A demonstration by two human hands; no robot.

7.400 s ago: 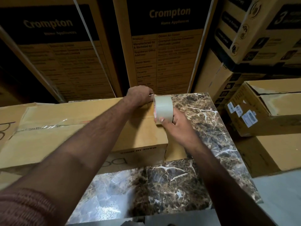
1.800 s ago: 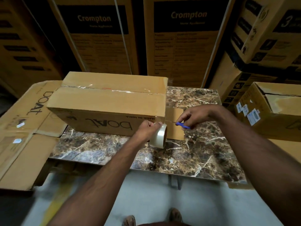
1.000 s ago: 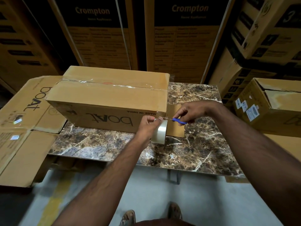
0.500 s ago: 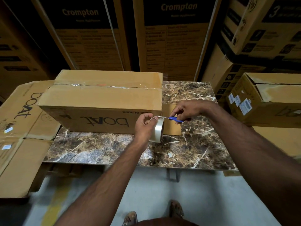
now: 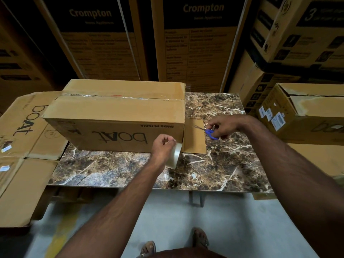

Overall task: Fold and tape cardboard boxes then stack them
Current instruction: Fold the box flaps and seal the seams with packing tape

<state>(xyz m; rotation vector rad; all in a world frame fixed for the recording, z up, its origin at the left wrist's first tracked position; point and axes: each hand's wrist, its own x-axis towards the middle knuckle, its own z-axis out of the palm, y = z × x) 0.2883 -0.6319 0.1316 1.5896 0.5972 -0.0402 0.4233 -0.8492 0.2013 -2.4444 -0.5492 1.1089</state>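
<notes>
A brown cardboard box [image 5: 119, 112] printed "boat" stands on the marble-patterned table [image 5: 219, 164], its top seam covered with clear tape. A loose flap [image 5: 194, 138] sticks out at its right end. My left hand [image 5: 163, 146] grips a roll of clear tape [image 5: 174, 157] at the box's lower right corner. My right hand [image 5: 223, 127] holds small blue-handled scissors [image 5: 210, 133] just right of that flap, blades pointing left.
Flattened "boat" cartons [image 5: 20, 138] lie left of the table. A closed carton [image 5: 305, 112] with white labels sits at the right. Tall "Crompton" boxes [image 5: 197, 43] stand behind. Grey floor and my sandalled feet [image 5: 200, 237] show below the table's front edge.
The scissors in my right hand have pulled away to the right from the tape roll. My left hand with the roll has dropped slightly beside the box corner.
</notes>
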